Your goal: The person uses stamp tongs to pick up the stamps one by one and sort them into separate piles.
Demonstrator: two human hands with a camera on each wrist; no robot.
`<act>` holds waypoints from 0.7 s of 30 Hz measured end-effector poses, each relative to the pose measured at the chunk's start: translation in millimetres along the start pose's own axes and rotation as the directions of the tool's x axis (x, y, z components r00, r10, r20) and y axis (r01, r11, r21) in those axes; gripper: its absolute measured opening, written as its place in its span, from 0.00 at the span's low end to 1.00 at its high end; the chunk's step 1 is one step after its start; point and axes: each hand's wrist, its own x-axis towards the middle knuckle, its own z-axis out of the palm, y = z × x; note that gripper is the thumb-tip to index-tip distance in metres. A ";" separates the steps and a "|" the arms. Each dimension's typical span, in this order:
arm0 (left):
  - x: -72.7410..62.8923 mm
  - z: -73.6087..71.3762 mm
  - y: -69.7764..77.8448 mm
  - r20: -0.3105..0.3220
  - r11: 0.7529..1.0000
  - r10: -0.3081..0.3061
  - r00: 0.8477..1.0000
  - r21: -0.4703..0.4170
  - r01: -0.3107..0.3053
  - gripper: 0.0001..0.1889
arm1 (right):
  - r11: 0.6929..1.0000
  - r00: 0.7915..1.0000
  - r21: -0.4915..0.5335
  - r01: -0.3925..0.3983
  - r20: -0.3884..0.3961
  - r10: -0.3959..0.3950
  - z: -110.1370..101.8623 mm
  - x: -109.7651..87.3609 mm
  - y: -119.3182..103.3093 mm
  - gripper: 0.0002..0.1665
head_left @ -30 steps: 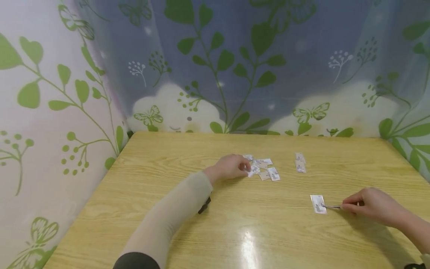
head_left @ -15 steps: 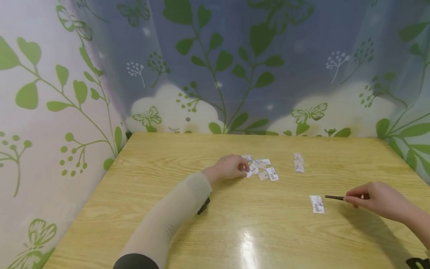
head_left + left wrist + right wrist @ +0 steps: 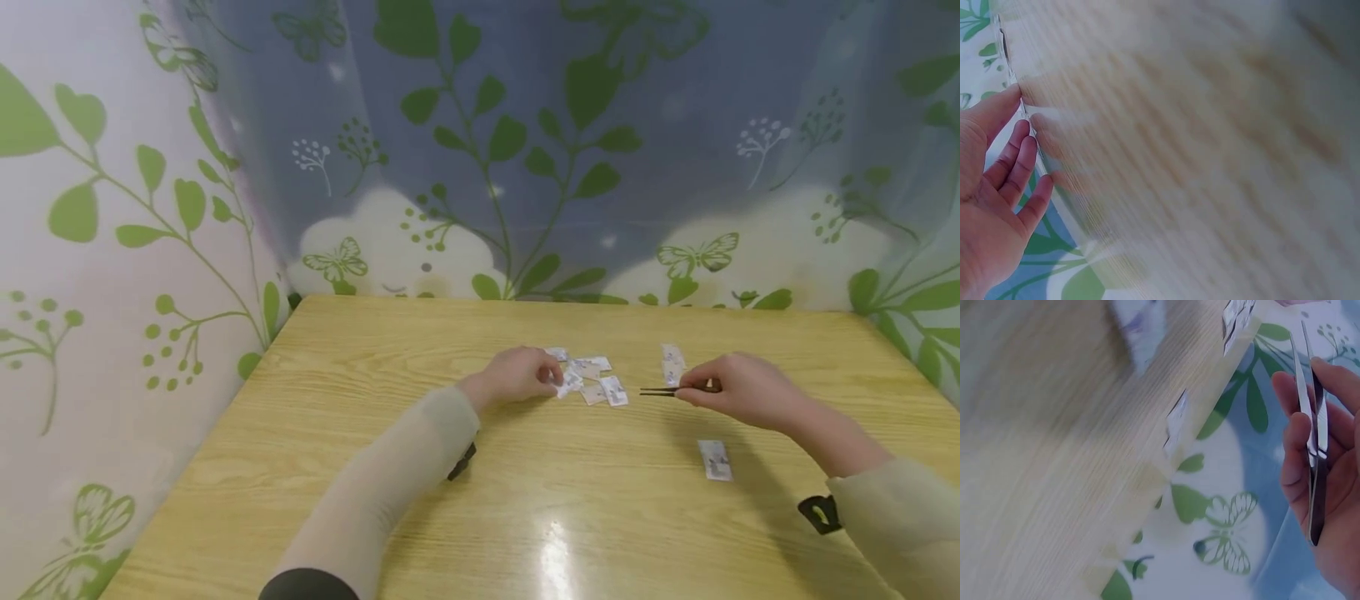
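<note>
My right hand grips slim metal tweezers between thumb and fingers, their tips pointing left above the table. In the right wrist view the tweezers have parted tips with nothing between them. Beside a loose pile of small flat printed packets, my left hand rests with its fingertips at the nearest packet. The left wrist view has the left hand with loosely bent fingers touching the tabletop; no packet is visible there. A single white packet lies apart, closer to me.
Two packets lie end to end beyond the right hand, partly covered by it. The wood-grain table ends at a back edge against a curtain with leaf and butterfly prints. More patterned cloth hangs on the left.
The tweezers have left the single white packet, and my right hand has carried them up and leftward toward the pile, holding nothing in them. The left hand stays at the pile.
</note>
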 end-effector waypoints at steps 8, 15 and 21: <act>0.9 1.2 0.7 0.000 1.000 -0.008 1.000 -0.003 0.008 0.06 | 0.998 0.998 -0.014 0.060 0.028 -0.060 15.0 38.0 -3.0 0.11; 0.0 -0.5 0.0 -0.009 1.000 -0.009 1.000 -0.015 0.008 0.09 | 0.994 0.995 -0.057 0.094 0.045 -0.091 33.7 62.7 -9.5 0.12; 0.6 0.2 -1.2 -0.016 1.000 -0.003 1.000 -0.026 0.002 0.10 | 0.992 0.994 -0.079 0.096 0.052 -0.092 41.5 72.8 -13.7 0.13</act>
